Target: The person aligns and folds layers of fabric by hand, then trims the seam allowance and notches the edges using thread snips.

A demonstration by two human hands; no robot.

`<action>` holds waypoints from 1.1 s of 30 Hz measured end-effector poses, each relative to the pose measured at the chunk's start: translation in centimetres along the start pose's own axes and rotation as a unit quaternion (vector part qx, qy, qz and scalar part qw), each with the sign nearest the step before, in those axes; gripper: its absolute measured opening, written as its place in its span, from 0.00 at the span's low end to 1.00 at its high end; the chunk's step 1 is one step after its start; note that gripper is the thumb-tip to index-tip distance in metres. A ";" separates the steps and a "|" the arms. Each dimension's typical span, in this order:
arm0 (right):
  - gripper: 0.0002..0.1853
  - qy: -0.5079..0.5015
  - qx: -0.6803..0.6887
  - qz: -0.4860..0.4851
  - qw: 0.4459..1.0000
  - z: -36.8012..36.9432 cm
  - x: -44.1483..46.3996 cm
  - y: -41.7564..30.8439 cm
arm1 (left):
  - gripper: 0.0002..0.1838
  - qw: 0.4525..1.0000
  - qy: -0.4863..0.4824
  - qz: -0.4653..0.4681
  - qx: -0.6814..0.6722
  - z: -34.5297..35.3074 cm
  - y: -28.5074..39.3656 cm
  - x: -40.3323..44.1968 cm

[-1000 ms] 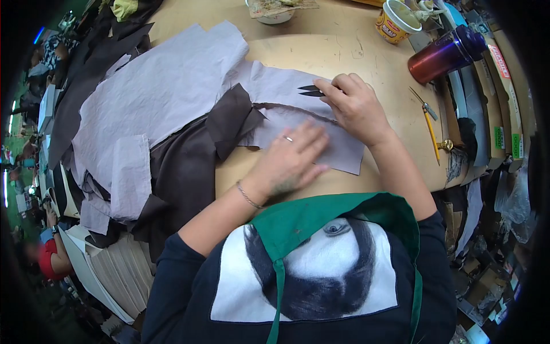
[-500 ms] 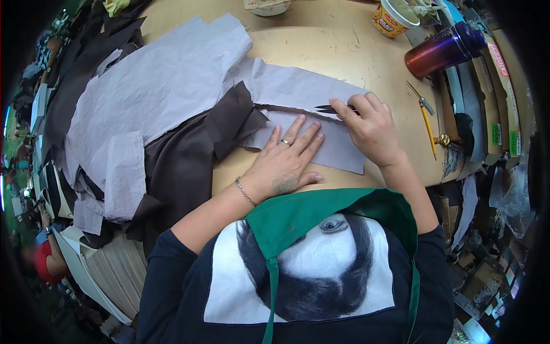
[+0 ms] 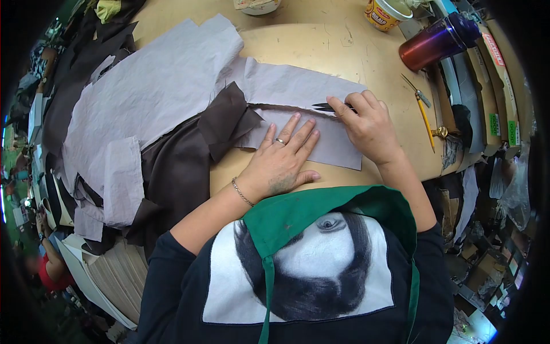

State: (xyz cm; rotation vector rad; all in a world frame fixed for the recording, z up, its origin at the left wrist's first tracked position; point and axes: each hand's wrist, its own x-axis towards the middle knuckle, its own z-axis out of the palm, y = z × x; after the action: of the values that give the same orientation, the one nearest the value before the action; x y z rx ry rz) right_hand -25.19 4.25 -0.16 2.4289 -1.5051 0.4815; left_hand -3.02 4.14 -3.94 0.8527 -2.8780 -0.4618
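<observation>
My left hand [image 3: 282, 159] lies flat with fingers spread on a strip of light grey fabric [image 3: 338, 143], pressing it against the table. My right hand [image 3: 366, 129] is closed around black thread snips [image 3: 322, 107], whose pointed blades face left along the seam between two grey layers. A dark edge shows along that seam. The snips' handles are hidden in my fingers. Left of my hands, a large grey fabric piece [image 3: 152, 86] spreads out, with dark brown fabric [image 3: 177, 166] bunched beside and partly over it.
On the right of the table [image 3: 298, 43] are a yellow pencil [image 3: 425, 123], a pointed tool [image 3: 416, 90], a red-purple tumbler [image 3: 432, 46] and a yellow paper cup [image 3: 382, 16]. Cardboard boxes [image 3: 495, 86] line the right side. Another person's arm [image 3: 52, 258] shows at far left.
The whole view has shifted slightly, with the table items a little higher and further left. Both hands keep nearly the same places on the fabric, and the snips stay at the seam.
</observation>
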 end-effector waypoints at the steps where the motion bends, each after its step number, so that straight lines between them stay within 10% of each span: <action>1: 0.18 -0.001 0.001 -0.001 1.000 0.1 0.0 0.0 | 0.42 1.000 0.003 0.001 0.002 0.0 0.0 0.0; 33: 0.21 0.087 0.178 -0.022 0.980 6.0 4.2 -2.6 | 0.44 1.000 -0.018 0.007 0.006 0.3 0.0 0.0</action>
State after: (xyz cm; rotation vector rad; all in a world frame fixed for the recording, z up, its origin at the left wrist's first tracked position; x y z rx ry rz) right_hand -20.24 -0.28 -4.02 2.5884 -1.3865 1.0030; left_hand -3.10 4.15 -4.21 0.8347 -2.9198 -0.4629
